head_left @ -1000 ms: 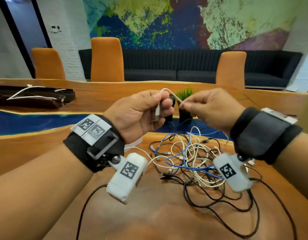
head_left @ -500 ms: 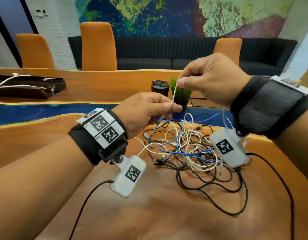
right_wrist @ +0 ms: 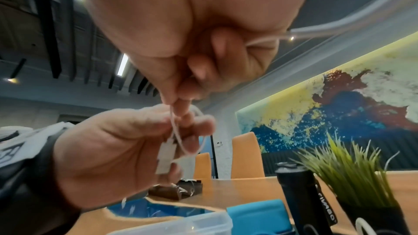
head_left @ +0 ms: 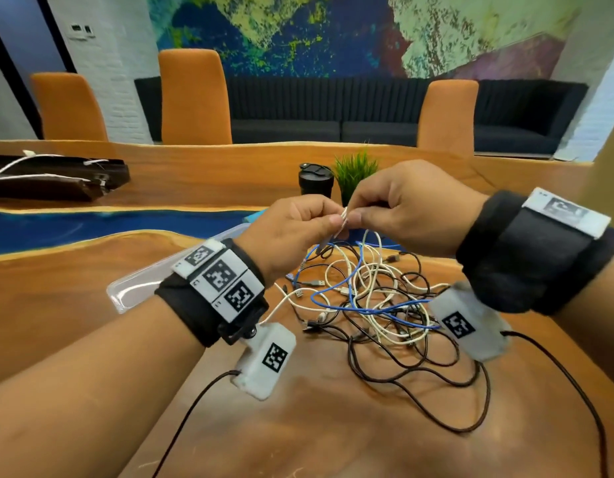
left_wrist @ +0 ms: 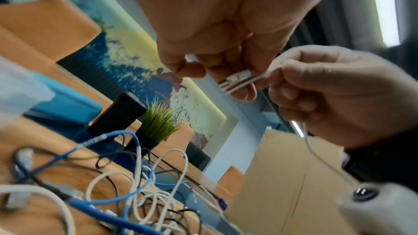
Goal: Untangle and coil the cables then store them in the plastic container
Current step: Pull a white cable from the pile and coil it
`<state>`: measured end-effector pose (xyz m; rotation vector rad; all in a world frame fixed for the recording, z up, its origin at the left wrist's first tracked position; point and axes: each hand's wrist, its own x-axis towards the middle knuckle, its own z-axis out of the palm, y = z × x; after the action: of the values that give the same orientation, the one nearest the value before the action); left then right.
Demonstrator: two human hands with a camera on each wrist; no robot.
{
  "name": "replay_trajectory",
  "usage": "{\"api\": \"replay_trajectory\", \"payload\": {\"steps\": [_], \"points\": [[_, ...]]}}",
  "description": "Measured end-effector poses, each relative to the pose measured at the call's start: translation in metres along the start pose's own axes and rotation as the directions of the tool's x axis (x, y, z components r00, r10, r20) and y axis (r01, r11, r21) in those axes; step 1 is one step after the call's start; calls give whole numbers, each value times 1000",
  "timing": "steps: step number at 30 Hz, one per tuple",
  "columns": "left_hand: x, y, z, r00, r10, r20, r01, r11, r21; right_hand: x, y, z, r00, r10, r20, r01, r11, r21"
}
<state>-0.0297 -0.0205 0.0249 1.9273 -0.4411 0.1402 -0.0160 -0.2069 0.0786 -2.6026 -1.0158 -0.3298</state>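
Note:
A tangle of white, blue and black cables (head_left: 374, 305) lies on the wooden table (head_left: 315, 426). Above it my left hand (head_left: 298, 229) pinches the plug end and a few folded turns of a thin white cable (head_left: 343, 220); the same white cable (left_wrist: 239, 81) shows in the left wrist view and its plug (right_wrist: 165, 160) in the right wrist view. My right hand (head_left: 402, 208) pinches the same cable right beside the left fingers, and the cable hangs down from it toward the pile. A clear plastic container (head_left: 150, 281) sits behind my left wrist.
A black tumbler (head_left: 315, 179) and a small green potted plant (head_left: 353, 174) stand just beyond the hands. A dark box with white cords (head_left: 53, 177) lies far left. A blue object (right_wrist: 257, 215) sits by the container. Orange chairs line the far side.
My right hand, raised high half a second ago with the white cable stretched up, has come down to meet the left hand. The cable is now folded between both hands.

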Motion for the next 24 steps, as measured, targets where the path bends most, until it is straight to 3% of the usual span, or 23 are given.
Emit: {"api": "replay_trajectory", "payload": {"steps": [3,5,7,9,12,16,19,22,23,24], "points": [[-2,0,4,995,-73,73,85,978,-191,2,10,0,990,34,-140,-26,998,52],[-3,0,7,985,-103,140,149,914,-377,3,18,4,970,84,-227,-58,991,119],[-2,0,8,979,-119,166,196,771,-606,5,26,11,948,148,-282,-90,974,209],[1,2,6,985,-98,145,174,606,-776,4,34,23,941,219,-259,-141,947,289],[10,3,3,997,-68,44,73,514,-855,-1,39,42,945,271,-185,-201,923,327],[23,-12,6,996,-66,-67,-22,523,-852,-8,48,53,894,341,-292,-207,891,405],[30,-28,11,993,-74,-88,-30,570,-821,-14,59,65,837,478,-266,-215,734,644],[38,-36,13,989,-109,-99,-17,583,-812,-17,67,67,832,551,-61,-180,372,911],[41,-38,14,989,-118,-93,-8,575,-818,-18,69,67,840,542,-29,-170,312,935],[42,-39,13,988,-128,-82,5,565,-825,-18,73,67,844,536,-34,-168,325,931]]}}
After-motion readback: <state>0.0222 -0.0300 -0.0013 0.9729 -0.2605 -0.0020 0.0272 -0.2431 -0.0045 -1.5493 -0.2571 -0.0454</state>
